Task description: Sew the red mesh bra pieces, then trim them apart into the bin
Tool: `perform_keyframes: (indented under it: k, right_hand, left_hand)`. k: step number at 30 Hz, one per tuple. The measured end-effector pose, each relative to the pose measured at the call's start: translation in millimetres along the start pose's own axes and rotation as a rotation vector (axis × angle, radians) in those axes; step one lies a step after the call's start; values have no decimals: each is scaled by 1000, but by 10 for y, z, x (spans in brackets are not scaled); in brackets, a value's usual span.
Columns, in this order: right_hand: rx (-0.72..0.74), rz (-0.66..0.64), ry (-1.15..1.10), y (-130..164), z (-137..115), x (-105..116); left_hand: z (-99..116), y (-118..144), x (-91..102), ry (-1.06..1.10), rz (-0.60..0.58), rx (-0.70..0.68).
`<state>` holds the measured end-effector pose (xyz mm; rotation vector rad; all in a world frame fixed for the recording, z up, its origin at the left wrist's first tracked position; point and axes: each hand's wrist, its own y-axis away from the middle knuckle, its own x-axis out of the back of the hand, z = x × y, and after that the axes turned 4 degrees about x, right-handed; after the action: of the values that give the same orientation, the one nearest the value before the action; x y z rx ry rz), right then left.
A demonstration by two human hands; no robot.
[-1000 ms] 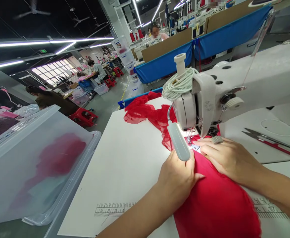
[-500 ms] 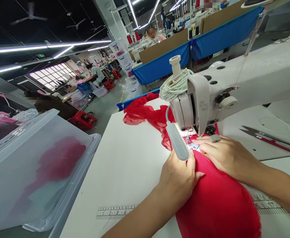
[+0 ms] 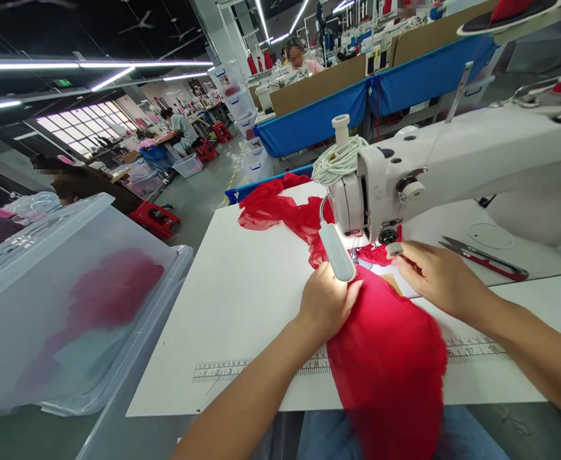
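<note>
Both hands rest on the red fabric (image 3: 386, 338), which lies on the white table (image 3: 242, 306) under the sewing machine (image 3: 453, 166) head. The left hand (image 3: 326, 303) presses it flat with curled fingers just beside the lamp (image 3: 337, 252); the right hand (image 3: 436, 275) lies open on its far edge, near the scissors (image 3: 484, 259).

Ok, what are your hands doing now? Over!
Left hand pressing red fabric. Right hand flat beside the needle. Lamp hides the presser foot.
</note>
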<state>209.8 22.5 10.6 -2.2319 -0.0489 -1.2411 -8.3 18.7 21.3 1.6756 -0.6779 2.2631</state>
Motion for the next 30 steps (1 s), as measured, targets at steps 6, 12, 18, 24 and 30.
perform_keyframes:
  k: [6, 12, 18, 24, 30]
  right_hand:
    - [-344, -471, -23, 341, -221, 274]
    - [-465, -322, -323, 550, -381, 269]
    - [-619, -230, -603, 468, -479, 220]
    - [-534, -218, -243, 322, -485, 121]
    - [-753, 15, -841, 257, -531, 108]
  left_hand:
    - [270, 79, 226, -22, -271, -136]
    - [458, 309, 294, -210, -387, -145]
    - [494, 598, 235, -179, -246, -124]
    - [604, 662, 145, -29, -157, -172]
    - [628, 803, 187, 105, -241, -178]
